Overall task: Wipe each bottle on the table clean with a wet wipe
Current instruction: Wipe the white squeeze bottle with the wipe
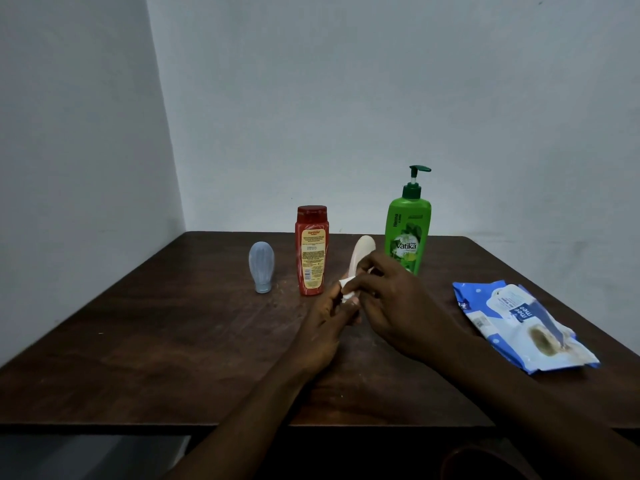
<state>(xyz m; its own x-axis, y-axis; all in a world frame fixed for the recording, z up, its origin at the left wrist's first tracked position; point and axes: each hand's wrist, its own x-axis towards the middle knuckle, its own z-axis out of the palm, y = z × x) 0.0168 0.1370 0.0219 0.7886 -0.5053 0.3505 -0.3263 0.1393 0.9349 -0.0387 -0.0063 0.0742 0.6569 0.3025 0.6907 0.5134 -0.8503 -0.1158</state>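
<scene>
A pale pink bottle (362, 252) stands at the middle of the dark wooden table (138, 341), its lower part hidden by my hands. My left hand (327, 323) grips its base from the left. My right hand (388, 299) holds a small white wet wipe (346, 285) against the bottle's lower front. A red bottle (311, 251) stands just left of it. A grey-blue bottle (261, 266) stands upside down on its cap further left. A green pump bottle (408, 230) stands behind on the right.
A blue and white wet wipe pack (519, 323) lies flat on the table's right side. Walls close off the table at the back and left. The table's front edge (104, 427) runs near the bottom of the view.
</scene>
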